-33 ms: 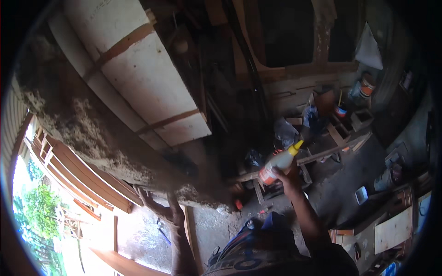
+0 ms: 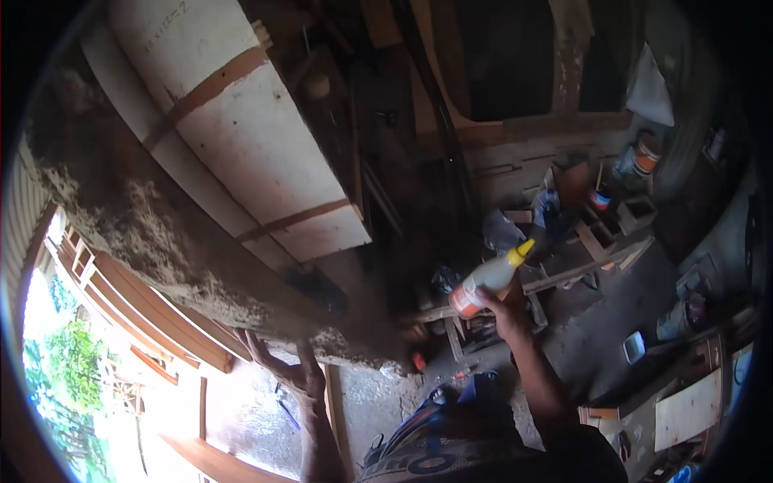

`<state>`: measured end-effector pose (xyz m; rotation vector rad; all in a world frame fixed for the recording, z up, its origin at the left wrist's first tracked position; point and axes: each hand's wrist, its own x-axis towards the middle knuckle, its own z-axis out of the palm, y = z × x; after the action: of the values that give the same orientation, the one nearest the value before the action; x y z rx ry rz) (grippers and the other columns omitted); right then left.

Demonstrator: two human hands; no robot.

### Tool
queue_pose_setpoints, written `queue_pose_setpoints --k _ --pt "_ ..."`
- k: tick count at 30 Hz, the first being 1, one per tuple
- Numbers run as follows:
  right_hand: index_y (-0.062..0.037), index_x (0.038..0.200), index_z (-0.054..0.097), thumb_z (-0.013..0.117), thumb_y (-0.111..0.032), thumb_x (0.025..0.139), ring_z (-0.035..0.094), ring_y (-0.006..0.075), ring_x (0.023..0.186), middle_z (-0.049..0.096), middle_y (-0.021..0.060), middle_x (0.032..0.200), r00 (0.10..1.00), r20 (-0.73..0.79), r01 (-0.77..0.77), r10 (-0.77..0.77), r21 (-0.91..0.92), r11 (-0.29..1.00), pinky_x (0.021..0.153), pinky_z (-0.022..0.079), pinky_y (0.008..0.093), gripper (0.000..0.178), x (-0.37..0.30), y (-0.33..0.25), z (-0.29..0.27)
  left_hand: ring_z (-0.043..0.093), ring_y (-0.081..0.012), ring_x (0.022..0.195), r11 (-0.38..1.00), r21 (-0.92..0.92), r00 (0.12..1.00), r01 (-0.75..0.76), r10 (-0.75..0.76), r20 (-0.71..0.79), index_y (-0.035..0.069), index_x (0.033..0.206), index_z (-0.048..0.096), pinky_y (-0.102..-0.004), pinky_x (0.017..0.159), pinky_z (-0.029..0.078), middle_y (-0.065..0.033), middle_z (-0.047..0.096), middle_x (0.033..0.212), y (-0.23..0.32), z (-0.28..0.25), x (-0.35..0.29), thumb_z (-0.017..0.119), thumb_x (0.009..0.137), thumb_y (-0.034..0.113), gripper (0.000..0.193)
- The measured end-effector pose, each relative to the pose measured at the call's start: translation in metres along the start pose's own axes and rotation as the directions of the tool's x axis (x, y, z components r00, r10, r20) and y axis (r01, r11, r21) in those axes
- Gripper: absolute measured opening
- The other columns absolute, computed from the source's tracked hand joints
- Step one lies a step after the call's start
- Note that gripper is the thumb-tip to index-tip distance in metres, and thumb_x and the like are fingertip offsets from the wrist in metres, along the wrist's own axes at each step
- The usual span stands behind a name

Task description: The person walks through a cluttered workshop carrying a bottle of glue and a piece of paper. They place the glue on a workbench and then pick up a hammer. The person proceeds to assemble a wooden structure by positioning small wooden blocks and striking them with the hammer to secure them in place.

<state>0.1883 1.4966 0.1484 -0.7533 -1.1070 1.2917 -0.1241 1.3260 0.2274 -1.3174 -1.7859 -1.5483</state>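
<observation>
- The right hand (image 2: 505,312) grasps a squeeze bottle (image 2: 493,275), with fingers and thumb wrapped around its body.
- The bottle is clear of any surface, ahead of the person and to the right; it is pale with an orange-red lower part, and its yellow nozzle (image 2: 520,252) tilts toward the upper right.
- The left hand (image 2: 296,374) is unclenched, thumb and fingers spread, at the edge of a dusty worktop (image 2: 153,221); whether the fingertips press on it cannot be told.
- On this worktop lies a large white panel (image 2: 258,145) crossed by brown strips.
- Beyond the bottle stands a low, cluttered worktop (image 2: 555,276), bearing a dark plastic bag (image 2: 502,229) and an open wooden box (image 2: 636,211).
- Curved wooden pieces (image 2: 153,298) are at the far left, beside the dusty worktop.
- A small red object (image 2: 418,361) lies on the floor (image 2: 378,402).
</observation>
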Motion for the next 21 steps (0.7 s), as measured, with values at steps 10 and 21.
queue_pose_setpoints --k 10,21 --pt "-0.0074 0.133 0.038 0.077 -0.021 0.081 0.057 0.0209 0.105 0.055 0.0093 0.113 0.966 0.241 0.119 -0.098 -0.071 0.99 0.09 0.049 0.0378 0.067 0.193 0.018 0.027 0.031 -0.036 0.142 0.87 0.491 0.987 0.036 0.046 -0.155 0.004 0.151 0.025 -0.0505 0.108 0.038 -0.0193 0.025 0.155 0.024 0.006 0.016 0.063 0.094 0.026 0.072" --pt "-0.0055 0.119 0.05 0.084 -0.024 0.073 0.063 0.0205 0.096 0.062 0.0086 0.104 0.837 0.153 -0.478 0.525 -0.26 0.839 0.085 0.052 0.0358 0.06 0.166 0.278 -0.013 0.035 -0.0356 0.136 0.848 0.521 0.948 0.097 0.08 -0.308 0.003 0.152 0.017 -0.0487 0.107 0.038 -0.021 0.027 0.151 0.003 0.06 0.075 0.057 0.097 0.033 0.074"
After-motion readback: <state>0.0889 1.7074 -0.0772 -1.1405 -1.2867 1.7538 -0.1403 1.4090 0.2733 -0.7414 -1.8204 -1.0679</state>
